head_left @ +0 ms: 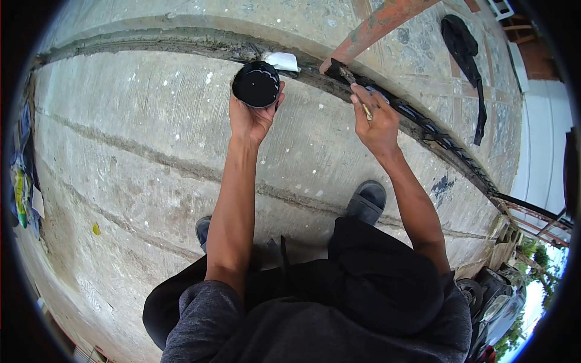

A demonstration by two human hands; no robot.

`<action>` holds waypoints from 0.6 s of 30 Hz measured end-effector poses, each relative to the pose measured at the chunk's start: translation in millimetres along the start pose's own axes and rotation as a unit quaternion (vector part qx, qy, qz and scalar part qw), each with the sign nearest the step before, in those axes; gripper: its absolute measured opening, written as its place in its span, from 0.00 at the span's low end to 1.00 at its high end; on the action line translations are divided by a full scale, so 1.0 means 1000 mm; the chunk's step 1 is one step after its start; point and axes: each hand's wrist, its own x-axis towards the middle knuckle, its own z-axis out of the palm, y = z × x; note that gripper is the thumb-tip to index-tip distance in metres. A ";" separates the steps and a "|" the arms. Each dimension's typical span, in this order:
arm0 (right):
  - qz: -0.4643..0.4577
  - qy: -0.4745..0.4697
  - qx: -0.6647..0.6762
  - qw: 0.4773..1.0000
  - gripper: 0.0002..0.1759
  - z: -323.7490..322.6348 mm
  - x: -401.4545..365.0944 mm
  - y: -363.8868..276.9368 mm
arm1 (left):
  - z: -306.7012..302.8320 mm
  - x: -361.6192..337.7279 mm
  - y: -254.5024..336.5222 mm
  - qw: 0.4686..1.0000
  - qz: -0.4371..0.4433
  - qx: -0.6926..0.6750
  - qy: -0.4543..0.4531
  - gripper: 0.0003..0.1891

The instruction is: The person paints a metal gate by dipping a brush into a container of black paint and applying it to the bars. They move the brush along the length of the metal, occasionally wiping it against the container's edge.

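Note:
My left hand (255,118) holds up a round container of black paint (256,85) from below, its open top facing me. My right hand (378,118) grips a paintbrush (347,75) with its bristle end against the foot of a reddish-brown metal post (378,29). Black paint covers the bottom of the post. Just right of my right hand, a black-painted metal rail (433,130) runs along the groove in the concrete. A white piece (281,61) lies behind the container.
A black cloth (463,48) lies on the upper slab. Bundled items (23,175) sit at the far left edge. My sandalled foot (367,202) stands on the concrete floor (151,121). A vehicle (493,302) shows at the lower right.

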 end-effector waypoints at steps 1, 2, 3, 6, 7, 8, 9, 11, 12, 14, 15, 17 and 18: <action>0.015 -0.047 -0.005 0.999 0.12 -0.005 -0.003 -0.004 | -0.003 0.000 -0.001 1.000 0.001 0.002 0.000 0.29; 0.031 -0.088 -0.012 0.996 0.12 -0.010 -0.009 -0.005 | -0.002 0.002 -0.001 1.000 0.000 0.006 -0.005 0.29; 0.051 -0.127 -0.019 0.990 0.12 -0.012 -0.013 -0.003 | 0.000 0.003 -0.002 1.000 -0.001 0.007 -0.002 0.28; 0.032 -0.166 -0.021 0.985 0.13 -0.006 -0.008 0.019 | -0.001 0.000 -0.004 1.000 -0.015 0.015 0.007 0.27; 0.028 -0.171 -0.024 0.985 0.13 -0.007 -0.004 0.023 | -0.001 0.000 -0.004 1.000 -0.021 0.015 0.005 0.26; 0.028 -0.158 -0.021 0.987 0.13 -0.012 0.000 0.025 | -0.002 0.003 -0.004 1.000 -0.026 0.012 0.004 0.26; 0.028 -0.150 -0.016 0.988 0.14 -0.021 0.006 0.023 | 0.002 0.005 -0.004 1.000 -0.027 0.010 0.000 0.25; 0.037 -0.156 -0.006 0.987 0.15 -0.032 0.000 0.018 | 0.002 0.001 -0.004 1.000 -0.029 -0.002 0.005 0.24; 0.041 -0.163 -0.004 0.986 0.15 -0.038 -0.002 0.018 | 0.003 0.000 -0.003 1.000 -0.029 0.002 0.002 0.23; 0.060 -0.201 -0.016 0.978 0.16 -0.041 -0.004 0.016 | 0.004 0.001 -0.002 1.000 -0.029 0.007 0.008 0.22; 0.049 -0.206 -0.020 0.977 0.16 -0.037 -0.004 0.019 | 0.003 0.002 -0.002 0.999 -0.029 0.010 0.010 0.22; 0.028 -0.218 -0.030 0.975 0.16 -0.022 -0.001 0.030 | 0.005 0.004 -0.002 0.999 -0.034 0.022 0.000 0.22; 0.016 -0.191 -0.012 0.981 0.16 -0.020 0.006 0.031 | 0.006 0.004 -0.003 0.999 -0.037 0.023 -0.004 0.22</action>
